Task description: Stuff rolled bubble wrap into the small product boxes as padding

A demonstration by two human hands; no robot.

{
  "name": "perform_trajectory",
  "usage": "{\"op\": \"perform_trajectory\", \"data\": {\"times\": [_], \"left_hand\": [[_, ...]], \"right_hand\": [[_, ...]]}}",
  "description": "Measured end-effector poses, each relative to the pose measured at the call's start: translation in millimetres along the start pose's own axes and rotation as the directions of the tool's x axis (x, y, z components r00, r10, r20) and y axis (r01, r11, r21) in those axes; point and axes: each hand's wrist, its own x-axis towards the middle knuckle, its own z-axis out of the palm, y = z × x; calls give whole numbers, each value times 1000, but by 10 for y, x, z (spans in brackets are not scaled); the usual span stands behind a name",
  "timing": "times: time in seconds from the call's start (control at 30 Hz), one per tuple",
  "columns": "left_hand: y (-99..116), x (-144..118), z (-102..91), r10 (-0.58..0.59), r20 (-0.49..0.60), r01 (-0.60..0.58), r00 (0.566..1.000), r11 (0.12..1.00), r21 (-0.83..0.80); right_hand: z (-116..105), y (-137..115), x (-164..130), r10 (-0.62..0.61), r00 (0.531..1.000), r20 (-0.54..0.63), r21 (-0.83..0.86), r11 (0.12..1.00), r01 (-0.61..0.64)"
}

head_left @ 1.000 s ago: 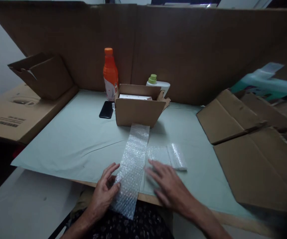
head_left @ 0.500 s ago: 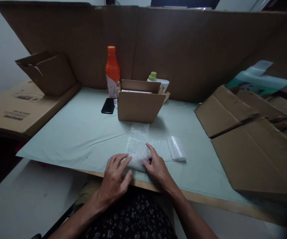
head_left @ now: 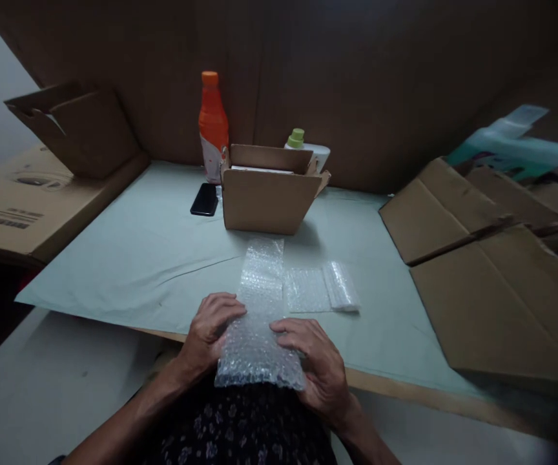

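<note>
A long strip of bubble wrap (head_left: 259, 336) runs from near the cardboard box toward me, its near end hanging past the table edge. My left hand (head_left: 211, 326) grips its left side, fingers on top and the thumb apparently beneath. On the opposite side, my right hand (head_left: 315, 361) curls around the strip's right edge, fingertips on the upper face and thumb below. A second piece of bubble wrap (head_left: 308, 289), partly rolled at its right end, lies on the cloth to the right. Behind the strip stands an open cardboard box (head_left: 264, 201) with something whitish inside.
A black phone (head_left: 205, 199) lies left of the box. An orange bottle (head_left: 213, 126) and a white bottle with a green cap (head_left: 297, 138) stand behind. Cardboard boxes (head_left: 496, 303) and a teal bottle (head_left: 511, 152) are at right; another open box (head_left: 80, 132) sits at left.
The bubble wrap's near end, bunched between my hands before, is now spread toward me over the table edge. My right hand has come nearer me, and both hands now hold the strip's sides.
</note>
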Motion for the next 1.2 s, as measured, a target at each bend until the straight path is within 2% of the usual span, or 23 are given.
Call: {"op": "perform_trajectory", "data": {"times": [0.07,0.13,0.2,0.27,0.33,0.4,0.43,0.5,0.57,0.63,0.7,0.8,0.87,0.93,1.0,1.1,1.2], "left_hand": [[47,-12,-22,-70,106,73,992,997,-28],[89,-15,-12,-198,197,204,960,979,-11],[100,1,30,-348,221,341,911,938,70],[68,32,98,-453,182,424,873,888,180],[8,63,175,-480,116,436,870,856,278],[-57,82,240,-467,75,412,881,836,362],[-83,85,263,-454,70,394,888,830,395],[-108,83,282,-424,70,356,903,829,431],[-84,78,259,-369,54,311,928,845,434],[-12,67,196,-282,33,243,959,877,415],[84,47,115,-179,86,135,980,919,369],[170,13,41,-103,241,34,965,960,277],[139,18,53,-138,260,66,956,961,270],[49,63,102,-195,216,120,957,941,316],[-52,137,151,-218,177,134,960,910,393],[-118,225,167,-181,121,103,976,873,476],[-43,207,102,-109,142,44,984,916,400]], "right_hand": [[30,45,-57,106,994,-1,-13,994,-106],[97,150,-103,308,951,2,-27,951,-308],[178,294,-124,475,880,-8,-46,879,-474],[236,434,-126,513,857,-49,-118,849,-515],[244,520,-131,456,883,-112,-252,847,-469],[207,526,-158,346,931,-120,-366,856,-365],[180,503,-177,292,953,-83,-391,870,-300],[137,435,-215,209,976,61,-390,905,-169],[125,378,-229,176,961,213,-366,926,-89],[141,359,-209,182,946,270,-333,939,-85],[162,369,-162,214,945,249,-272,952,-144],[158,390,-82,324,916,237,-158,943,-292],[128,397,-49,375,906,197,-155,924,-349],[90,400,-42,338,936,99,-218,925,-311],[63,401,-50,242,967,78,-302,930,-208],[83,413,-53,169,954,247,-364,929,-70],[143,453,-20,194,934,300,-354,932,-79]]}}
